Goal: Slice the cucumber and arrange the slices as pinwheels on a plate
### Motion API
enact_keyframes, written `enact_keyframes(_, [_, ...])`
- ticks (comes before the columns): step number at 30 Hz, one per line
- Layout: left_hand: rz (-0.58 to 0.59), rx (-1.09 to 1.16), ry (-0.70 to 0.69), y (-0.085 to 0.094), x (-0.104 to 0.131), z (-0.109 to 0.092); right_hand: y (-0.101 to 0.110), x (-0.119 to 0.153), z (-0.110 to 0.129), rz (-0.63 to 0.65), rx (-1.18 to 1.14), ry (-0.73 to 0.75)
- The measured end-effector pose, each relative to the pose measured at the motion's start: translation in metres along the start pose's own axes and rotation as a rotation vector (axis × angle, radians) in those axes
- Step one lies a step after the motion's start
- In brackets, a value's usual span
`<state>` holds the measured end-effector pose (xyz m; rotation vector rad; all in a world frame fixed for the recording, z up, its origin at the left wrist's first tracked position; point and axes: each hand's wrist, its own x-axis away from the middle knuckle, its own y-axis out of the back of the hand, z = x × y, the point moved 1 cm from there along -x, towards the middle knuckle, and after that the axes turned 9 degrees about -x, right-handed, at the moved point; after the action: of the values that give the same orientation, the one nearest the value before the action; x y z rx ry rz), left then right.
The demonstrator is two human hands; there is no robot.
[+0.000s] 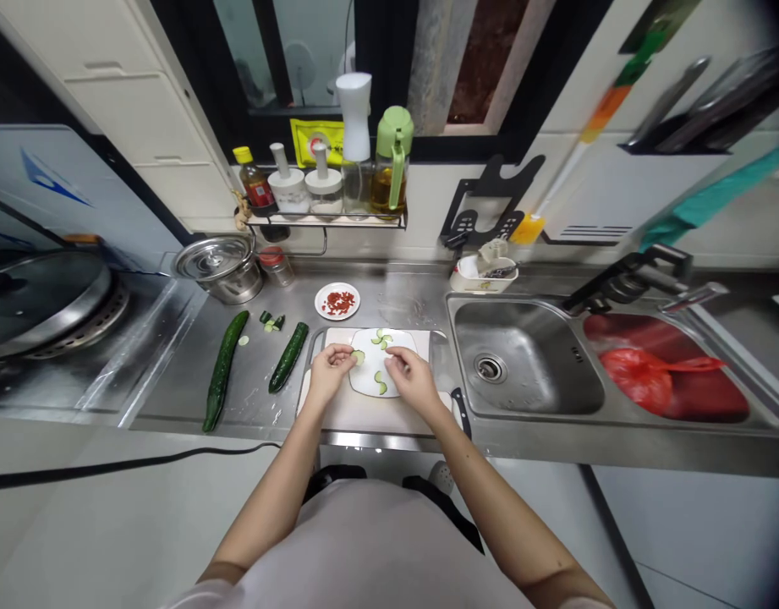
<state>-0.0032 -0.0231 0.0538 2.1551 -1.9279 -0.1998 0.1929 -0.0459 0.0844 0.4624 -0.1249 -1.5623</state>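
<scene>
A white plate (367,381) rests on a pale cutting board (357,416). Thin cucumber slices (381,338) lie near its back edge, and more slices (381,382) lie near its front. At the plate's left edge, my left hand (329,370) pinches a round cucumber slice (359,358). My right hand (413,377) is over the plate's right side with thumb and fingers together; whatever is between the fingertips is too small to name. Left of the board are two whole-looking cucumbers (288,358) (224,372) and some cut chunks (273,322).
Behind the board stands a small plate of red pieces (337,302). A knife (461,412) lies at the board's right edge, beside the sink (529,355). A lidded steel pot (227,269) and a red-lidded jar (276,266) stand at the back left, below a condiment shelf (338,222).
</scene>
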Motion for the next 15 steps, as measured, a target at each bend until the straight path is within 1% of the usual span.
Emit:
enact_keyframes(3, [0.081, -0.017, -0.041, -0.004, 0.012, -0.02, -0.011, -0.013, 0.014, 0.086, -0.092, 0.009])
enact_keyframes(6, [0.12, -0.039, -0.07, -0.006, 0.018, -0.033, -0.017, -0.017, 0.017, 0.127, -0.187, -0.03])
enact_keyframes(11, [0.106, -0.106, -0.115, -0.007, 0.022, -0.043, -0.018, -0.019, 0.012, 0.168, -0.406, -0.189])
enact_keyframes(15, [0.102, -0.169, -0.144, -0.007, 0.026, -0.047, -0.018, -0.02, 0.01, 0.179, -0.482, -0.331])
